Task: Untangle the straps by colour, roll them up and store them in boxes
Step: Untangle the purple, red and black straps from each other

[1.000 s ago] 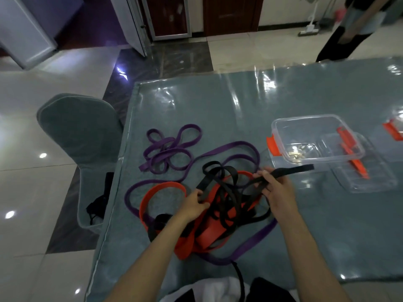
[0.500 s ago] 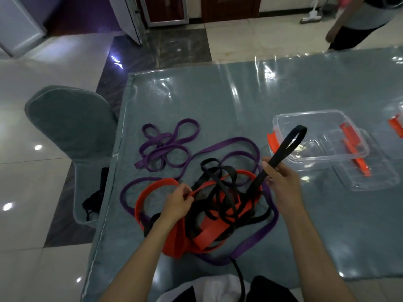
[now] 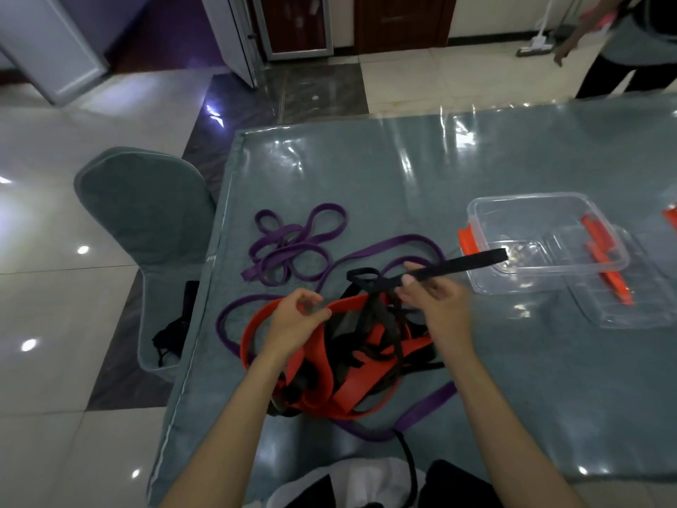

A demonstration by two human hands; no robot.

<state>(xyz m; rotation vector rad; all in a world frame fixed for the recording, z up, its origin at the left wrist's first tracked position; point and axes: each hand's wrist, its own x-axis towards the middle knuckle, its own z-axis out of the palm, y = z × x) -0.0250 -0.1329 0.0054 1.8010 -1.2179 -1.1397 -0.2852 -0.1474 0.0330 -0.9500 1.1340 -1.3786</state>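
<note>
A tangle of black strap (image 3: 381, 324), red strap (image 3: 318, 383) and long purple strap (image 3: 425, 405) lies on the table in front of me. My right hand (image 3: 436, 306) pinches the folded end of the black strap, which sticks out flat to the right over the clear box (image 3: 542, 243). My left hand (image 3: 296, 320) grips the red strap at the tangle's left rim. A second purple strap (image 3: 293, 247) lies loose in loops further back on the left.
The table (image 3: 476, 170) has a glossy grey-green cover. A clear lid with orange clips (image 3: 622, 287) lies beside the box. A covered chair (image 3: 146, 229) stands at the table's left edge. A person (image 3: 622, 42) stands beyond the far right corner.
My right hand has lowered the black strap's looped end from upright to flat, pointing right over the box. My left hand has shifted its hold on the red strap.
</note>
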